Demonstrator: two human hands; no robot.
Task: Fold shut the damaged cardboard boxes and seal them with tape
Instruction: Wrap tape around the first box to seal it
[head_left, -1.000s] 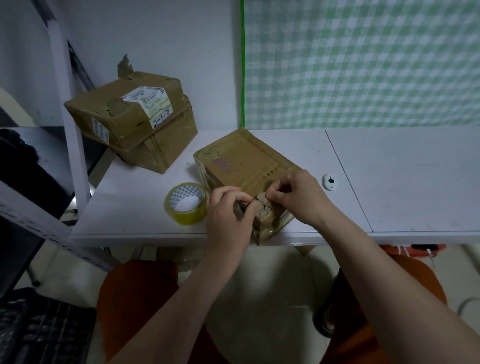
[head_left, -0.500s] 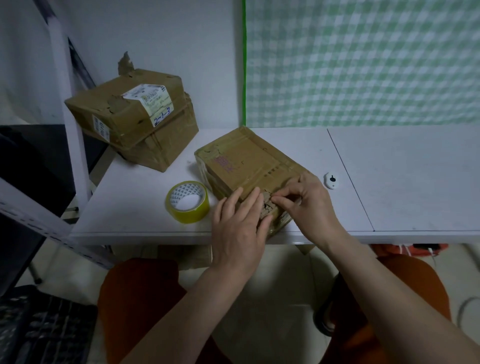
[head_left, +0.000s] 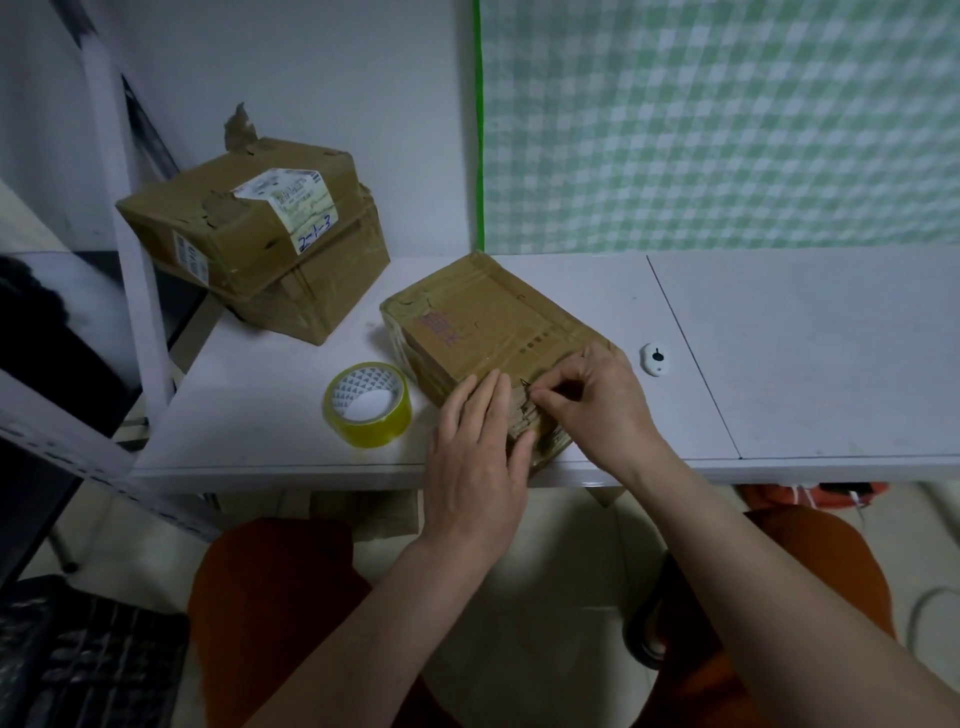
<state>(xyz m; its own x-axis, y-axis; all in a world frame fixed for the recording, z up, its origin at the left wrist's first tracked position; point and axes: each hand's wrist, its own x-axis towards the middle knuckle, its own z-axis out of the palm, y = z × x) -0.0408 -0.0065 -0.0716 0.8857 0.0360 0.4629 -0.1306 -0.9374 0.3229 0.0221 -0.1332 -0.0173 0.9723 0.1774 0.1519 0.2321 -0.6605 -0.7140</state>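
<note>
White desk (head_left: 779, 364), hands (head_left: 530, 431) on box (head_left: 483, 317)

A white table (head_left: 779, 364) with a thin seam across its top is seen set against the wall. A flat cardboard box (head_left: 483, 322) is laid at an angle near the front edge. A roll of yellow tape (head_left: 369, 405) is placed flat just to its left. Two stacked cardboard boxes (head_left: 254, 244) are kept at the back left corner. A small white device (head_left: 654, 358) is found to the right of the flat box.

Dim white wall (head_left: 311, 78), perhaps green-checked curtain (head_left: 727, 119)
</note>
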